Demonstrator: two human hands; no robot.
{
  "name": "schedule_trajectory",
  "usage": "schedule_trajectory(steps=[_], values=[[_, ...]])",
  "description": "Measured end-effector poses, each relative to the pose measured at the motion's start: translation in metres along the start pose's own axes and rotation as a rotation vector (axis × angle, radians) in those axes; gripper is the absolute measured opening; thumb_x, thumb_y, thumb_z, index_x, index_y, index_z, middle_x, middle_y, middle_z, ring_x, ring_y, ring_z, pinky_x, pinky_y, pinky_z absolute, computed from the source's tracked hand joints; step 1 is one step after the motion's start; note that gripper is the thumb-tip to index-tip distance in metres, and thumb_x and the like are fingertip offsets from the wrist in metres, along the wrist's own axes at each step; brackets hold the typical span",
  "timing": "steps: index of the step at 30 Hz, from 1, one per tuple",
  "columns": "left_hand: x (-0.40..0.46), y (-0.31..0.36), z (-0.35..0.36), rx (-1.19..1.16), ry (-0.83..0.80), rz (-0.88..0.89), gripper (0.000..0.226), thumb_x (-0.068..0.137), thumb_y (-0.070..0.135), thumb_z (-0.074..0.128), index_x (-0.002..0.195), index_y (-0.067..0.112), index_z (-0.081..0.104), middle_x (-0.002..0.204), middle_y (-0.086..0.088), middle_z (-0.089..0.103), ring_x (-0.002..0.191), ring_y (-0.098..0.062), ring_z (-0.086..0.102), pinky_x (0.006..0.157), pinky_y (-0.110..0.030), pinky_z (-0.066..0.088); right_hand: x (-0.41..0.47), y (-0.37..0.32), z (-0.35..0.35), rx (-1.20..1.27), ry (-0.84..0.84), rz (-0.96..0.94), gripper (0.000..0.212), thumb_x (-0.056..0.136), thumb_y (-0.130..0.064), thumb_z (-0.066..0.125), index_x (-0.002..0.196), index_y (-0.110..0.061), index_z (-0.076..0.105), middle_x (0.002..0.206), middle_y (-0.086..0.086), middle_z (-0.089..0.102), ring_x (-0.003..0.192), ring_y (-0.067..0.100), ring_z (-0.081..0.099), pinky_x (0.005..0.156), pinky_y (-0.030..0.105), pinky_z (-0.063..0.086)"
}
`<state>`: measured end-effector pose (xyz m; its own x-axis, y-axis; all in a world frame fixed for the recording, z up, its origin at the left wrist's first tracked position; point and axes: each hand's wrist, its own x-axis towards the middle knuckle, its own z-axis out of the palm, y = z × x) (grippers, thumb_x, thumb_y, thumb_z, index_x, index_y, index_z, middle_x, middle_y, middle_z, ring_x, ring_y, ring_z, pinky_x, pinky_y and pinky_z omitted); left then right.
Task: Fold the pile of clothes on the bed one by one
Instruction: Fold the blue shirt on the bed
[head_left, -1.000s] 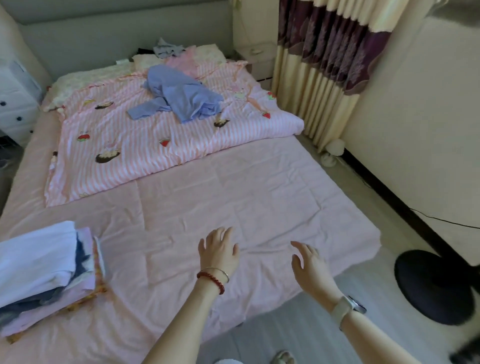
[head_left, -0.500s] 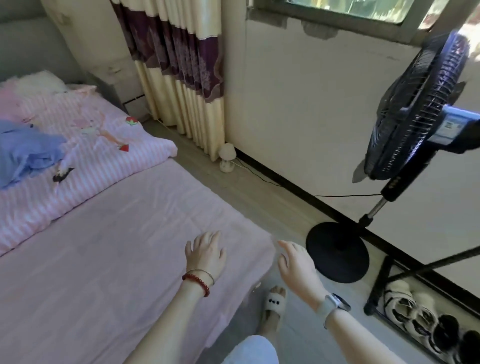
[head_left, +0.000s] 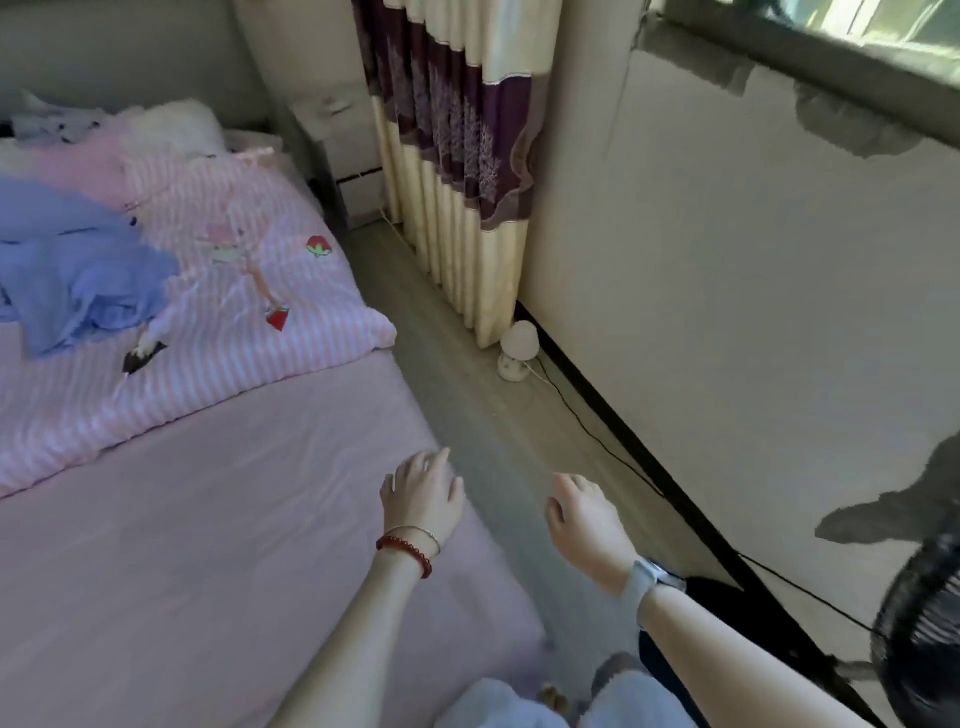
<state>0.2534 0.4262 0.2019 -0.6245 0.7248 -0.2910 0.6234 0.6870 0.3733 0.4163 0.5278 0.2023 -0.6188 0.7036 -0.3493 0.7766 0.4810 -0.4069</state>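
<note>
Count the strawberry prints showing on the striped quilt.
2. One strawberry print lies near the striped quilt's right edge; the other strawberry print sits lower, toward its bottom corner. The blue garment may hide more.

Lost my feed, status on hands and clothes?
Left hand and right hand open, empty. Crumpled blue garment unfolded on striped pink quilt. Nothing in the way.

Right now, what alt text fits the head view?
Both hands, left and right, hover empty and relaxed over the near corner of a pink bed. A crumpled blue garment lies unfolded on the striped quilt; a curtain hangs beyond.
</note>
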Motion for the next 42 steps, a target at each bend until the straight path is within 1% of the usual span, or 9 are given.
schedule_trajectory(steps=[5, 8, 12, 18, 23, 29, 33, 36, 42], values=[[0.055, -0.032, -0.009, -0.126, 0.106, -0.293, 0.044, 0.093, 0.026, 0.046, 0.137, 0.02, 0.042, 0.141, -0.002, 0.042, 0.132, -0.021, 0.036, 0.109, -0.038, 0.028, 0.119, -0.028, -0.014, -0.068, -0.17, -0.138, 0.023, 0.092, -0.015, 0.035, 0.11, -0.011, 0.05, 0.115, 0.013, 0.052, 0.109, 0.031, 0.047, 0.08, 0.032, 0.035], [0.097, -0.053, -0.008, -0.193, 0.162, -0.502, 0.046, 0.094, 0.028, 0.045, 0.139, 0.02, 0.039, 0.143, -0.004, 0.04, 0.132, -0.023, 0.035, 0.107, -0.035, 0.03, 0.203, -0.058, -0.018, -0.072, -0.275, -0.26, 0.036, 0.094, -0.016, 0.035, 0.128, -0.013, 0.045, 0.125, 0.01, 0.049, 0.118, 0.03, 0.042, 0.092, 0.037, 0.038], [0.18, -0.047, -0.009, -0.292, 0.235, -0.711, 0.046, 0.094, 0.027, 0.046, 0.139, 0.018, 0.039, 0.142, -0.005, 0.041, 0.128, -0.025, 0.038, 0.102, -0.034, 0.033, 0.31, -0.088, -0.035, -0.115, -0.349, -0.436, 0.039, 0.094, -0.014, 0.036, 0.132, -0.016, 0.044, 0.131, 0.007, 0.048, 0.122, 0.029, 0.041, 0.096, 0.034, 0.034], [0.296, -0.007, -0.058, -0.251, 0.318, -0.717, 0.047, 0.094, 0.029, 0.045, 0.139, 0.02, 0.038, 0.142, 0.0, 0.041, 0.129, -0.021, 0.038, 0.103, -0.031, 0.027, 0.431, -0.116, -0.077, -0.202, -0.348, -0.585, 0.044, 0.097, -0.019, 0.035, 0.14, -0.023, 0.036, 0.141, 0.002, 0.042, 0.129, 0.024, 0.037, 0.1, 0.03, 0.028], [0.343, -0.024, -0.108, -0.265, 0.392, -0.765, 0.045, 0.093, 0.028, 0.048, 0.137, 0.018, 0.042, 0.139, -0.003, 0.043, 0.128, -0.024, 0.04, 0.103, -0.035, 0.029, 0.493, -0.164, -0.099, -0.244, -0.402, -0.655, 0.043, 0.097, -0.02, 0.035, 0.14, -0.021, 0.036, 0.142, 0.002, 0.041, 0.128, 0.024, 0.039, 0.101, 0.031, 0.03], [0.426, -0.088, -0.165, -0.303, 0.426, -0.788, 0.045, 0.094, 0.03, 0.046, 0.137, 0.019, 0.042, 0.14, -0.004, 0.042, 0.128, -0.026, 0.039, 0.102, -0.04, 0.034, 0.579, -0.253, -0.118, -0.219, -0.379, -0.766, 0.043, 0.097, -0.019, 0.036, 0.14, -0.019, 0.036, 0.141, 0.003, 0.043, 0.126, 0.025, 0.042, 0.103, 0.033, 0.031], [0.5, -0.146, -0.222, -0.325, 0.488, -0.749, 0.047, 0.094, 0.031, 0.046, 0.139, 0.019, 0.04, 0.142, -0.004, 0.041, 0.129, -0.026, 0.039, 0.104, -0.041, 0.034, 0.649, -0.337, -0.126, -0.266, -0.325, -0.813, 0.042, 0.098, -0.02, 0.037, 0.14, -0.019, 0.037, 0.141, 0.002, 0.044, 0.126, 0.022, 0.042, 0.1, 0.03, 0.034], [0.535, -0.188, -0.264, -0.283, 0.548, -0.779, 0.047, 0.094, 0.032, 0.047, 0.138, 0.018, 0.042, 0.141, -0.004, 0.043, 0.128, -0.025, 0.041, 0.103, -0.041, 0.034, 0.687, -0.402, -0.123, -0.309, -0.329, -0.879, 0.041, 0.098, -0.02, 0.037, 0.138, -0.018, 0.039, 0.139, 0.003, 0.045, 0.126, 0.021, 0.043, 0.102, 0.029, 0.034], [0.571, -0.275, -0.311, -0.245, 0.52, -0.938, 0.048, 0.095, 0.035, 0.044, 0.139, 0.02, 0.038, 0.141, -0.003, 0.042, 0.127, -0.024, 0.042, 0.101, -0.038, 0.035, 0.746, -0.509, -0.102, -0.355, -0.461, -1.011, 0.042, 0.099, -0.022, 0.032, 0.141, -0.021, 0.035, 0.142, -0.002, 0.04, 0.13, 0.018, 0.037, 0.107, 0.033, 0.031]])
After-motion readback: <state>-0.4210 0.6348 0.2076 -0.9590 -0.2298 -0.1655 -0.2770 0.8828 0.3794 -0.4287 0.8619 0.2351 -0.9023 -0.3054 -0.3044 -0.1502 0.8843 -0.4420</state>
